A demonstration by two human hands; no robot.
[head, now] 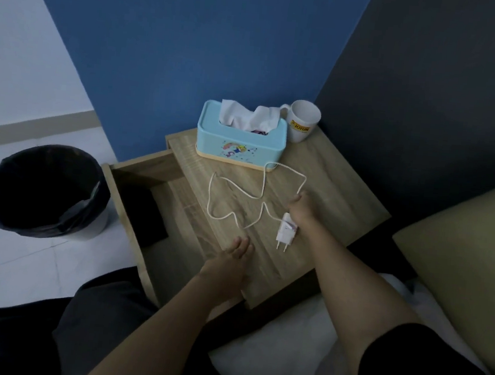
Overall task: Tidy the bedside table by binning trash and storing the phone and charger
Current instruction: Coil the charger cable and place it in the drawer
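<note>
A white charger plug (285, 232) lies on the wooden bedside table (345, 196), and its white cable (234, 186) loops loosely across the top. My right hand (298, 212) is just right of the plug, fingertips curled down onto the cable where it bends. My left hand (231, 260) rests flat on the table's near-left edge and holds nothing. The drawer (138, 174) stands pulled out to the left, with a dark phone (143, 216) lying inside it.
A bin (43, 190) with a black liner stands on the floor left of the drawer. A light blue tissue box (241, 143) and a white mug (302, 121) sit at the table's back. The bed and a pillow (461, 247) lie to the right.
</note>
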